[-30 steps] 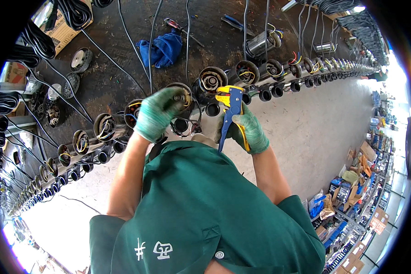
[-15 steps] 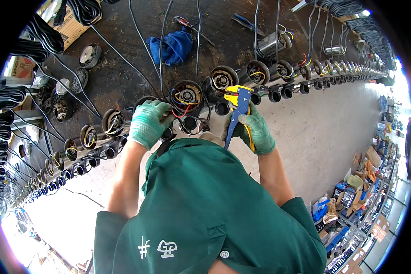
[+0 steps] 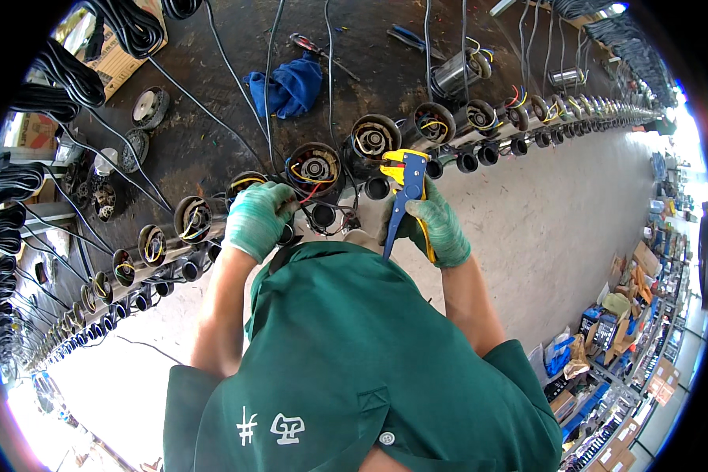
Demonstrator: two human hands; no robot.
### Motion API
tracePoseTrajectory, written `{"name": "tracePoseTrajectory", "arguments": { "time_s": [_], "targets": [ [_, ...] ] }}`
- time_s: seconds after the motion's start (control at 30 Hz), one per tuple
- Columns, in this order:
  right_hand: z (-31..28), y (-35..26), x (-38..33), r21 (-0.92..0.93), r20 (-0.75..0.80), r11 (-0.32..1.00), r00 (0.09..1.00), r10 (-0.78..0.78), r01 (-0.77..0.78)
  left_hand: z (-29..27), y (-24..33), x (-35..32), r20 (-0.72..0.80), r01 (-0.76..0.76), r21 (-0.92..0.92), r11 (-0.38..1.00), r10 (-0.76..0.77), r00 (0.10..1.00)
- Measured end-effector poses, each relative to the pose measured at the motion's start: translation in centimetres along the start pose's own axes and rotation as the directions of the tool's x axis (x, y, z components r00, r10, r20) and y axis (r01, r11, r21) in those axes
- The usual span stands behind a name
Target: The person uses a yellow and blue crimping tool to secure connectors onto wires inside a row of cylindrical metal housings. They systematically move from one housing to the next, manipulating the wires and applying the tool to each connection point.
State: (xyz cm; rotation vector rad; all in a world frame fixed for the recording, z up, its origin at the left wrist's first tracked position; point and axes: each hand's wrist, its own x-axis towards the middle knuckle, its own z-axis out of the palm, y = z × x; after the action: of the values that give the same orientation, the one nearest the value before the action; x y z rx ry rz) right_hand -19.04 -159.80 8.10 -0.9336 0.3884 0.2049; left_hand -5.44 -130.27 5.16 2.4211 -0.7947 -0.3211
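My left hand (image 3: 258, 220), in a green knit glove, has its fingertips closed around the end of a red wire (image 3: 311, 192). That wire runs out of the open end of a round metal motor housing (image 3: 316, 168), where yellow and blue wires also show around the centre. In my right hand (image 3: 440, 224), gloved alike, I hold a wire stripper (image 3: 408, 193) with blue and yellow handles and a yellow head pointing up. Its jaws stay off the wire, to the right of the housing. Behind my left fingers another housing (image 3: 242, 182) is partly covered.
More housings (image 3: 375, 137) line the bench edge on both sides, black cables rising from them. On the dark bench (image 3: 204, 86) lie a blue cloth (image 3: 293, 85), a screwdriver (image 3: 307, 43), pliers (image 3: 414, 37) and a loose metal cylinder (image 3: 459, 75). Shelves with boxes (image 3: 606, 330) stand at right.
The view has shifted slightly. My left hand has drawn a little away from the housing opening with the red wire, while my right hand keeps the wire stripper in nearly the same place.
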Motion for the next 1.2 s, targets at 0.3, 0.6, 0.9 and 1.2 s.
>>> {"name": "tracePoseTrajectory", "arguments": {
  "time_s": [0.3, 0.6, 0.9, 1.2],
  "targets": [
    [0.1, 0.1, 0.1, -0.166, 0.002, 0.986, 1.000, 0.021, -0.021, 2.1, 6.9, 3.5, 0.140, 0.217, -0.412, 0.885, -0.174, 0.975],
    [-0.4, 1.1, 0.3, -0.149, 0.043, 0.986, 0.996, 0.075, -0.068, 5.7, 4.3, 2.8, -0.118, -0.049, -0.576, 0.816, -0.023, 0.993],
    [1.1, -0.7, 0.9, -0.154, 0.190, 0.980, 0.970, 0.153, -0.124, 4.8, 3.8, 3.1, -0.192, -0.175, -0.539, 0.824, 0.082, 0.978],
    [0.7, -0.5, 1.8, -0.189, 0.188, 0.966, 0.959, 0.213, -0.177, 5.0, 3.5, 2.9, -0.293, -0.282, -0.451, 0.847, 0.158, 0.943]
  ]
}}
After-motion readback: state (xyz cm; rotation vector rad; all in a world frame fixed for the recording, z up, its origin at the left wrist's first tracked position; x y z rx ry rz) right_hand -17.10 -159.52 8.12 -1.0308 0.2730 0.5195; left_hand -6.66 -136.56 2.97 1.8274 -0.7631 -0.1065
